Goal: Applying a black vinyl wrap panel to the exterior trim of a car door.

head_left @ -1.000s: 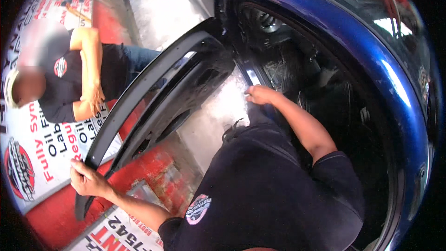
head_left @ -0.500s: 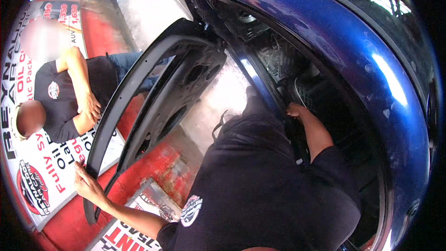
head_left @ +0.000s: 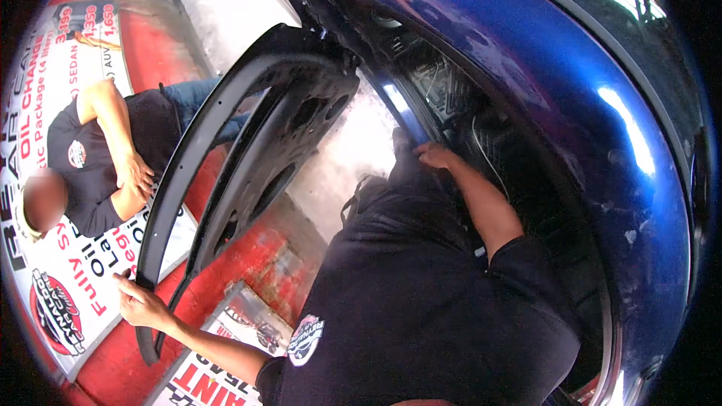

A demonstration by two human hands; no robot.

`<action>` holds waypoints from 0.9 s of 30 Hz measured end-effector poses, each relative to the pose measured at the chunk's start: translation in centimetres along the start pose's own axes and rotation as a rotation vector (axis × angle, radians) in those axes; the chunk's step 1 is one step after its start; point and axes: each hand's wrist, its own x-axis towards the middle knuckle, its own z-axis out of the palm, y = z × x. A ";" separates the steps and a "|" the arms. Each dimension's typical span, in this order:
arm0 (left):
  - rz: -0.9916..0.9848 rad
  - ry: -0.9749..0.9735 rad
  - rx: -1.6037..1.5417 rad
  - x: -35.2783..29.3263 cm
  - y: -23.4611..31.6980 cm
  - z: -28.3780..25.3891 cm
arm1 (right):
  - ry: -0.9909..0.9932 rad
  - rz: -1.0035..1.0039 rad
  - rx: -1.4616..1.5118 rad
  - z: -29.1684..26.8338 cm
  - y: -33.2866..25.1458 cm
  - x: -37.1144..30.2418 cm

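Observation:
My left hand [head_left: 144, 307] is closed round the black window frame of an open car door [head_left: 177, 169], near its lower left corner. The door stands swung out to my left, its black inner side showing. My right hand [head_left: 438, 156] is in front of me by the blue door sill [head_left: 410, 116], close to my dark trouser leg [head_left: 410, 180]. Its fingers are loosely curled, and I see nothing in them. My right forearm crosses the dark door opening.
The blue car body [head_left: 587, 83] curves over the right side, around a dark interior. Beyond the door a person in a black shirt [head_left: 90, 154] has folded arms, before a printed banner [head_left: 64, 286]. Another sign [head_left: 256, 316] leans low on the red wall.
My right hand has moved left and slightly up, out of the car interior toward the sill and my leg. My left hand stays on the door frame. The view has shifted slightly.

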 end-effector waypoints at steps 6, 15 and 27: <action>0.007 0.029 0.005 -0.1 0.2 0.0 | -0.256 0.533 0.191 -2.6 0.0 -2.1; 0.023 0.074 0.007 0.0 0.0 0.0 | -0.298 0.778 0.324 -1.8 0.9 -4.6; 0.069 0.059 -0.084 -0.2 -0.5 0.0 | -0.348 0.627 0.280 -0.5 -2.9 -3.0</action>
